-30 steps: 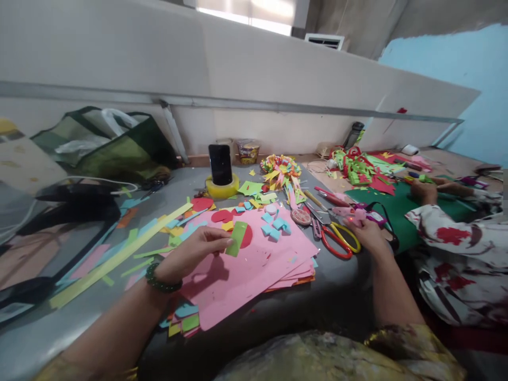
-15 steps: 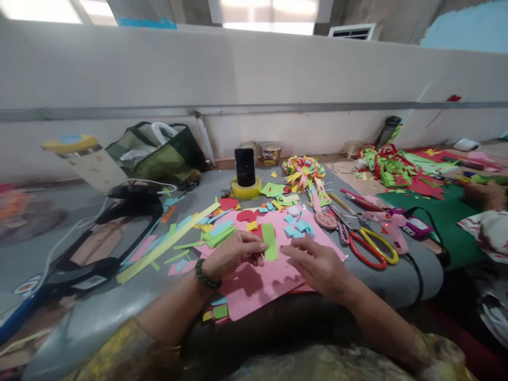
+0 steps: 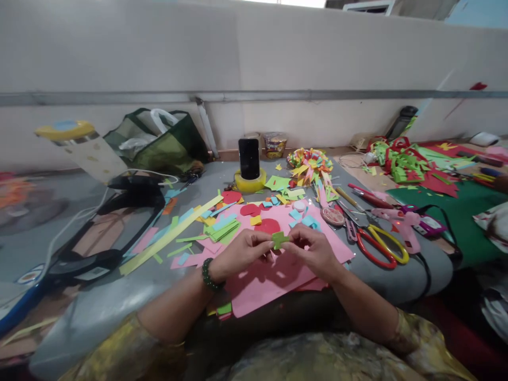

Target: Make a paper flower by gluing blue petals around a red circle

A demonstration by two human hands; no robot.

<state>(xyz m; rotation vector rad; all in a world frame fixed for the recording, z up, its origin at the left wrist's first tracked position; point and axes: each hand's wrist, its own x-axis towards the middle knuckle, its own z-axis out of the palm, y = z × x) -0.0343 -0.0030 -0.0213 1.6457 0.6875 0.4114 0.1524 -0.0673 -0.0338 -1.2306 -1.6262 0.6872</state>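
Note:
A small green paper piece [image 3: 280, 240] is pinched between my two hands, above a pink paper sheet [image 3: 262, 291]. My left hand [image 3: 244, 253], with a dark bead bracelet at the wrist, grips its left side. On its right side the fingertips of my right hand [image 3: 313, 251] close on it. The paper looks folded or bent and shorter than a full strip. Just beyond my hands lie a red paper circle [image 3: 268, 226] and a yellow paper square [image 3: 255, 220]. Blue paper pieces [image 3: 309, 222] rest at the sheet's upper right.
Scissors [image 3: 383, 248] with red and yellow handles and a pink glue gun [image 3: 407, 230] lie to the right. A phone [image 3: 249, 159] stands in a yellow tape roll [image 3: 250, 182]. Paper strips [image 3: 174, 233] spread leftward. A co-worker's hand [image 3: 500, 183] shows at far right.
The green strip, upright and flat in my left hand before, now appears folded and shorter. My right hand has moved in from open beside it to pinch it. The view has tilted down slightly.

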